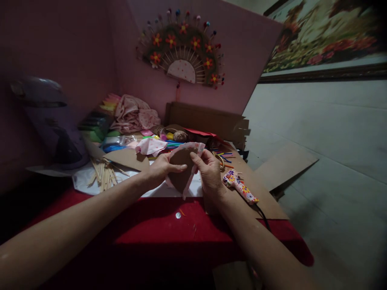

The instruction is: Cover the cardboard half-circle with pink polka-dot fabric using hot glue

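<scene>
Between my two hands, above the table's front part, is a piece of brown cardboard (180,175) with pink patterned fabric (198,148) along its edges. My left hand (160,171) grips its left side, the thumb lying across the cardboard face. On the right edge, my right hand (208,169) pinches the fabric border between thumb and fingers. The far side of the piece, with the fingers behind it, is hidden. A flower-patterned glue gun (240,186) with a black cord lies to the right of my right hand.
Wooden sticks (104,175) and a cut cardboard piece (130,158) lie at left. Pink cloth (136,114), twine balls (180,136) and a tape roll (220,162) stand farther back. A decorated fan (181,52) hangs above. Cardboard sheets (208,119) lean behind the red-covered table (145,225).
</scene>
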Motion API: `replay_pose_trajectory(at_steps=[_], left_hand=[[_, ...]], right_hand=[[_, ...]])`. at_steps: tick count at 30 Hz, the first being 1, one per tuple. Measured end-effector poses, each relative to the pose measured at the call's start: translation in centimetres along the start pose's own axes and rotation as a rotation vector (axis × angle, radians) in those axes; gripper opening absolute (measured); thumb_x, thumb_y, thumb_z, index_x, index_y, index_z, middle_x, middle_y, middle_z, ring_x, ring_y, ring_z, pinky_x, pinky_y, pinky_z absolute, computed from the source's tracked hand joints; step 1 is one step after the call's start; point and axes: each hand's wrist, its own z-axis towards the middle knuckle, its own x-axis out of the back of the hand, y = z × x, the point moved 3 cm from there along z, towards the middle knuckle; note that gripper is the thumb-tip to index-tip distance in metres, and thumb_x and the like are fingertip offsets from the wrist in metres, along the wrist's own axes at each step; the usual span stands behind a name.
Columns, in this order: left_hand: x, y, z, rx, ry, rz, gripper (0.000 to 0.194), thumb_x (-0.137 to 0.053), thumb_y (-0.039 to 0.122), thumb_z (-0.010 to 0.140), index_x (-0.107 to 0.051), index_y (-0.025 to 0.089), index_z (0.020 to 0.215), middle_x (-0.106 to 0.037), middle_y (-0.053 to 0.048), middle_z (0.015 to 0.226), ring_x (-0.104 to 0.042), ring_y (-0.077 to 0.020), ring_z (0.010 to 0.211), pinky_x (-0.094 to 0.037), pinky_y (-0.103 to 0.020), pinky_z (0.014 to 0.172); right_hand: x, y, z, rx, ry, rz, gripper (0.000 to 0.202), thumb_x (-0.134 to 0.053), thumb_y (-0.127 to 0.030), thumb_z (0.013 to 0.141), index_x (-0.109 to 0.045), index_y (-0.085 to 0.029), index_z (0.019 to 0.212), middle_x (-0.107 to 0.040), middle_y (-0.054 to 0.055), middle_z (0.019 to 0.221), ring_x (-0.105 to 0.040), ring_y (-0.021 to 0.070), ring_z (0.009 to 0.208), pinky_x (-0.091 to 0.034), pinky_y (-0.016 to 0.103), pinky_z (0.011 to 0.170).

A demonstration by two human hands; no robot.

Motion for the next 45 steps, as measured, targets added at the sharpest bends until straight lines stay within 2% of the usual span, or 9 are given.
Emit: replay_pose_trajectory(at_steps=[4,8,13,15,19,23,34,39,45], left_hand=[[0.1,-0.1,0.1,0.006,-0.030,0.033,0.032,-0.084,0.016,0.057,-0.071,0.011,0.085,-0.072,-0.006,0.079,-0.064,-0.0145,0.066,-0.049,-0.026,0.067],[-0.1,-0.1,0.1,0.005,-0.090,0.016,0.034,-0.082,0.030,0.064,-0.070,0.011,0.089,-0.072,-0.007,0.082,-0.065,-0.0142,0.069,-0.049,-0.024,0.066],[-0.2,0.1,0.1,0.018,-0.136,0.084,0.047,-0.072,0.054,0.069,-0.068,0.009,0.080,-0.066,-0.008,0.070,-0.061,-0.0145,0.060,-0.051,-0.027,0.057],[-0.2,0.1,0.0,0.045,-0.167,0.111,0.049,-0.069,0.057,0.071,-0.068,0.009,0.078,-0.065,-0.008,0.069,-0.061,-0.0151,0.058,-0.052,-0.028,0.055],[-0.1,0.2,-0.1,0.097,-0.195,0.150,0.039,-0.075,0.046,0.069,-0.068,0.008,0.076,-0.066,-0.010,0.067,-0.063,-0.0155,0.060,-0.052,-0.027,0.055],[0.2,0.2,0.1,0.123,-0.158,0.212,0.027,-0.080,0.031,0.064,-0.068,0.007,0.070,-0.068,-0.011,0.064,-0.064,-0.0155,0.058,-0.052,-0.025,0.055],[-0.3,0.7,-0.2,0.061,-0.121,0.282,0.013,-0.069,0.022,0.066,-0.061,0.012,0.067,-0.066,-0.007,0.062,-0.063,-0.0165,0.047,-0.047,-0.022,0.037],[-0.4,0.7,-0.2,0.074,-0.065,0.354,0.006,-0.061,0.019,0.067,-0.058,0.014,0.066,-0.056,-0.002,0.040,-0.057,-0.0158,0.036,-0.042,-0.021,0.033],[-0.4,0.8,-0.3,0.073,-0.053,0.378,0.007,-0.059,0.021,0.066,-0.057,0.015,0.064,-0.055,-0.001,0.040,-0.053,-0.0141,0.032,-0.038,-0.020,0.031]], right_hand=[[-0.1,0.4,0.1,-0.091,0.001,0.016,0.025,-0.072,-0.040,0.071,-0.062,-0.018,0.072,-0.052,-0.006,0.056,-0.039,0.0072,0.044,-0.029,0.022,0.041],[0.5,0.5,0.5,-0.155,0.114,0.121,0.024,-0.073,-0.039,0.069,-0.063,-0.017,0.072,-0.051,-0.007,0.050,-0.037,0.0068,0.039,-0.027,0.022,0.039],[1.8,-0.2,1.4,-0.170,0.283,0.259,0.029,-0.078,-0.037,0.061,-0.062,-0.018,0.077,-0.065,-0.002,0.068,-0.053,0.0096,0.051,-0.040,0.023,0.045],[2.4,-0.4,1.7,-0.168,0.338,0.247,0.032,-0.078,-0.039,0.060,-0.061,-0.019,0.078,-0.067,-0.001,0.071,-0.058,0.0115,0.056,-0.044,0.023,0.047],[3.1,-0.2,2.1,-0.148,0.388,0.258,0.034,-0.074,-0.046,0.064,-0.061,-0.019,0.080,-0.068,0.000,0.074,-0.064,0.0152,0.065,-0.050,0.027,0.053],[3.4,0.1,2.3,-0.140,0.410,0.288,0.034,-0.074,-0.045,0.065,-0.060,-0.019,0.080,-0.069,0.001,0.076,-0.065,0.0150,0.067,-0.054,0.029,0.058],[3.3,-0.2,2.4,-0.046,0.386,0.198,0.035,-0.069,-0.050,0.067,-0.057,-0.020,0.077,-0.068,0.002,0.076,-0.066,0.0170,0.075,-0.054,0.030,0.062],[3.2,-0.3,2.3,-0.056,0.403,0.189,0.033,-0.071,-0.049,0.066,-0.057,-0.021,0.074,-0.066,0.000,0.075,-0.062,0.0139,0.066,-0.051,0.028,0.057],[3.4,-0.1,2.1,-0.077,0.423,0.162,0.032,-0.070,-0.049,0.068,-0.058,-0.020,0.074,-0.058,-0.004,0.062,-0.049,0.0104,0.050,-0.042,0.026,0.047]])
